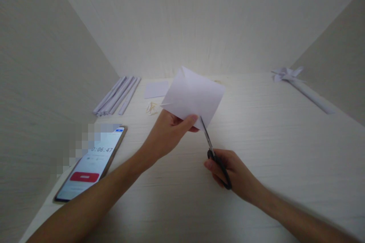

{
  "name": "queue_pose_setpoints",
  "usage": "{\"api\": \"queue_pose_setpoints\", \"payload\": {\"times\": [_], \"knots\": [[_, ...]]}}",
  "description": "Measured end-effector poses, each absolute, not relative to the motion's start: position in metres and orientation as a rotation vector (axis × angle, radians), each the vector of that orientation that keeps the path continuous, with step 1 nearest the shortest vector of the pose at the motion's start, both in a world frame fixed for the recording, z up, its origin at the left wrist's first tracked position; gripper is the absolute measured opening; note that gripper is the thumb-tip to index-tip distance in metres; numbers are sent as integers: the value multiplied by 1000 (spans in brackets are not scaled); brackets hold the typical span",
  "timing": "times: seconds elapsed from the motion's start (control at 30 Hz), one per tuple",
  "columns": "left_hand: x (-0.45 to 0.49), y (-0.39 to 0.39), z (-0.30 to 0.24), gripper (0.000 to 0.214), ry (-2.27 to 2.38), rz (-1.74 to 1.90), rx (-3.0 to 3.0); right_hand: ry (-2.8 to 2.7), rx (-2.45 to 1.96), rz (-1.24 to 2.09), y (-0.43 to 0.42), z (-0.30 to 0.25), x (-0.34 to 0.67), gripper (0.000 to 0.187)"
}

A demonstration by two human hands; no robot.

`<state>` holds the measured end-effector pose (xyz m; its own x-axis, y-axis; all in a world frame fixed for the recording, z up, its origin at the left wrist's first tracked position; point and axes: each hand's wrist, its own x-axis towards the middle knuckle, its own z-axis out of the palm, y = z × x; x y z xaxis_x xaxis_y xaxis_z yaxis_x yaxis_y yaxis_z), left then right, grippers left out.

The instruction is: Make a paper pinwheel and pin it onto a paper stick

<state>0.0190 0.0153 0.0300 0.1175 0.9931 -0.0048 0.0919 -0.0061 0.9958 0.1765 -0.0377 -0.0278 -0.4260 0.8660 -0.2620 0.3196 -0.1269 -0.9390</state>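
At eight o'clock, the phone shows on its screen the number 0:06:47; the writing on its red button is too small to read.

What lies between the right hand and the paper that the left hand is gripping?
In the head view, the scissors: the right hand holds them, and they reach to the near corner of the paper.

One left hand, one right hand, one pair of scissors, one raised sheet, one flat square, one phone and one pinwheel; several rolls and small sticks lie too bunched to count.
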Motion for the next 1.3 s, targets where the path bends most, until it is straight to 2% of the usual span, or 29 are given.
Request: {"api": "queue_pose_setpoints", "payload": {"times": [0.6, 0.93, 1.3], "knots": [[22, 12, 33, 19, 1253, 1105, 1276, -1642, -1330, 1616, -37, -25, 175, 44], [28, 3, 24, 14, 1198, 943, 1280, -1639, -1215, 1570, -36, -18, 174, 41], [28, 3, 22, 14, 1192, 919, 1323, -1667, -1204, 1544, -35, -15, 172, 43]]}}
